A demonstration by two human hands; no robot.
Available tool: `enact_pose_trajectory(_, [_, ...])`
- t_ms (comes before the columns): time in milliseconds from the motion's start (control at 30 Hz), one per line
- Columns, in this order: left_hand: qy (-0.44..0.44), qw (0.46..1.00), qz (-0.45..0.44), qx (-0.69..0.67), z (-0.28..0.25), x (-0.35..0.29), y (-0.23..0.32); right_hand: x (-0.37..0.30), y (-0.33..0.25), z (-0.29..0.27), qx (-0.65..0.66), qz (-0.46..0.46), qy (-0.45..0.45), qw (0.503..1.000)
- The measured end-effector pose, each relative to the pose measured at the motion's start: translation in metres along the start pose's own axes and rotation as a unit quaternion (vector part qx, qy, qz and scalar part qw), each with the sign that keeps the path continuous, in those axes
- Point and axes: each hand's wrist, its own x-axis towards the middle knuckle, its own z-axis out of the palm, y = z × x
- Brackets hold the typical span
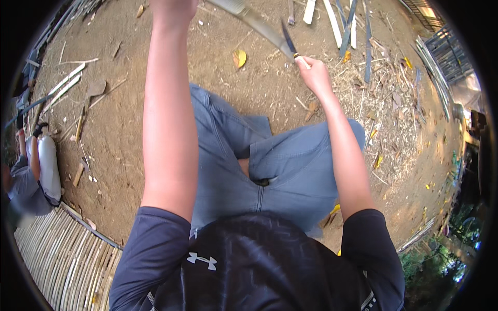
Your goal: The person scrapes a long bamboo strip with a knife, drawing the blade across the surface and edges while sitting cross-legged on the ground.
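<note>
My right hand [314,75] is closed around the light handle of a knife [288,39], its dark blade pointing up and slightly left. A long, pale, flat strip [254,23], possibly bamboo or wood, slants down from the top edge. It is smeared by motion, and its lower end meets the knife near the handle; I cannot tell whether my right fingers also touch it. My left arm reaches straight ahead, and only the back part of my left hand [174,7] shows at the top edge. Its fingers are out of the picture.
I sit on bare earth with legs folded. Several cut strips [332,23] lie ahead right, with shavings [384,103] beside my right knee. At left are a small spade-shaped tool [95,88] and a short wooden-handled tool [79,173]. Another person [32,173] sits far left, near a slatted bamboo platform [67,254].
</note>
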Motion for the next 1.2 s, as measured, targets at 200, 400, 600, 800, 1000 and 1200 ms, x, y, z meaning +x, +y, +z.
enact_pose_trajectory(200, [0.059, 0.998, -0.018, -0.021, -0.019, -0.001, 0.005, -0.015, -0.078, -0.022, -0.129, -0.038, -0.007, 0.991])
enact_pose_trajectory(400, [0.024, 0.998, -0.016, -0.063, -0.015, -0.006, 0.001, 0.002, -0.016, -0.014, -0.079, 0.016, -0.013, 0.997])
enact_pose_trajectory(600, [-0.029, 0.997, -0.008, -0.07, -0.015, -0.002, -0.001, 0.004, 0.008, -0.003, -0.064, 0.034, 0.013, 0.997])
enact_pose_trajectory(800, [-0.011, 0.997, -0.02, -0.077, -0.009, -0.007, 0.001, 0.0, 0.021, 0.006, -0.113, 0.081, 0.021, 0.99])
enact_pose_trajectory(1000, [-0.014, 0.999, -0.004, -0.039, -0.02, -0.009, 0.005, -0.022, -0.019, 0.0, 0.011, 0.003, 0.012, 1.0])
enact_pose_trajectory(1200, [0.026, 0.998, -0.031, -0.051, -0.038, -0.008, 0.004, -0.035, -0.058, -0.005, -0.039, -0.09, 0.063, 0.993])
